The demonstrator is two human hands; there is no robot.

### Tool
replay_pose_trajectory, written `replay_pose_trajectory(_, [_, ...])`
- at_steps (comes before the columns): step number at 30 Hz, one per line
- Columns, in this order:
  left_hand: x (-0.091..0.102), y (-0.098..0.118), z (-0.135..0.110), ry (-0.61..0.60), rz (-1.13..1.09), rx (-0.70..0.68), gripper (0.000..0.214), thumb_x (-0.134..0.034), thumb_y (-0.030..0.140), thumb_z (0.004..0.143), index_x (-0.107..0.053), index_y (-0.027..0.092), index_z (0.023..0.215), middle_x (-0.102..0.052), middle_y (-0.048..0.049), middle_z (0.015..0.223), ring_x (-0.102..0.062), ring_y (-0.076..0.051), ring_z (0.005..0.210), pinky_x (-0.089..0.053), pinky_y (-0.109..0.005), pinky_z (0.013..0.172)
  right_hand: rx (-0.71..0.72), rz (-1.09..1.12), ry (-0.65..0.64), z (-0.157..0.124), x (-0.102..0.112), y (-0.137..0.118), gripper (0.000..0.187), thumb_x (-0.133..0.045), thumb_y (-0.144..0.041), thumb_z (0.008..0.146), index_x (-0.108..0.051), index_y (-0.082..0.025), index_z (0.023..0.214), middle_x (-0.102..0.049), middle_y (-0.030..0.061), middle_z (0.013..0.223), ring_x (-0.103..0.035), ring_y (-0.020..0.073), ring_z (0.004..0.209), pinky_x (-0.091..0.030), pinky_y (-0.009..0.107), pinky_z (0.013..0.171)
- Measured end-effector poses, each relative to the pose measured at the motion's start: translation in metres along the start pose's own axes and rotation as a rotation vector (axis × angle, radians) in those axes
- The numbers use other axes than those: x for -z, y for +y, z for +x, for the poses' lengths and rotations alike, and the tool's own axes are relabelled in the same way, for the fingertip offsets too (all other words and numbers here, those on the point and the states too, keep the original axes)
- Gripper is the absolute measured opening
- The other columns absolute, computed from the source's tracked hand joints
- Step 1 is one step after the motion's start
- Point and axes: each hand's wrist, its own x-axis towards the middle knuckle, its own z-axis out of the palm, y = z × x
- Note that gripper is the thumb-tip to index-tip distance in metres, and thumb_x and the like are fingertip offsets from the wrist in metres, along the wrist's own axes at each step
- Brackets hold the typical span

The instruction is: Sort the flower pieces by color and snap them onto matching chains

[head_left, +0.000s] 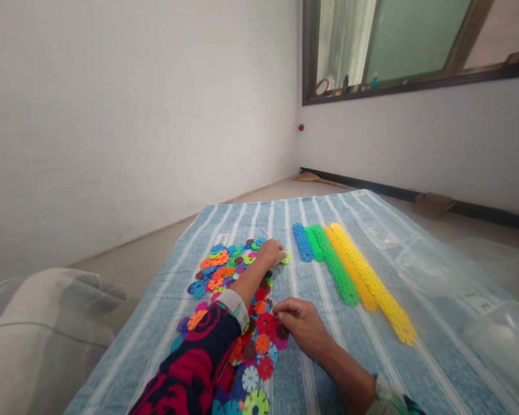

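Observation:
A pile of small plastic snowflake discs (225,271) in many colours lies on a blue striped cloth (311,357). My left hand (270,252) reaches out over the far edge of the pile, fingers curled on a light green disc (286,258). My right hand (300,323) rests nearer to me at the pile's right edge, fingers pinched together on red and dark red discs (273,327). To the right lie sorted rows of joined discs: a short blue row (303,242), two green rows (335,268) and two yellow rows (374,282).
Clear plastic bags and containers (419,262) lie on the cloth's right side. A grey and white bundle of fabric (38,334) sits at the left. White walls meet in the corner behind, with a window (415,46) on the right wall and cardboard (432,203) on the floor.

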Motion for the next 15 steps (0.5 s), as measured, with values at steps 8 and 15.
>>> replay_pose_trajectory(8, [0.002, 0.007, -0.012, -0.087, 0.211, -0.073, 0.037, -0.069, 0.038, 0.064, -0.071, 0.017, 0.094, -0.070, -0.0118, 0.102, -0.064, -0.025, 0.094, -0.048, -0.029, 0.078, -0.041, 0.071, 0.090, 0.002, -0.003, -0.001, 0.014, -0.059, -0.026, 0.068, -0.067, -0.015, 0.071, -0.059, -0.0017, 0.055, -0.054, 0.0113, 0.049, -0.041, 0.022, 0.049])
replay_pose_trajectory(15, [0.001, 0.004, 0.008, -0.150, 0.246, -0.077, 0.028, -0.070, 0.032, 0.060, -0.073, 0.018, 0.083, -0.072, -0.0065, 0.085, -0.065, -0.020, 0.081, -0.047, -0.025, 0.068, -0.116, 0.155, 0.132, 0.002, -0.002, -0.008, 0.017, -0.066, -0.029, 0.066, -0.069, -0.014, 0.073, -0.067, 0.0026, 0.065, -0.059, 0.0140, 0.059, -0.045, 0.025, 0.059])
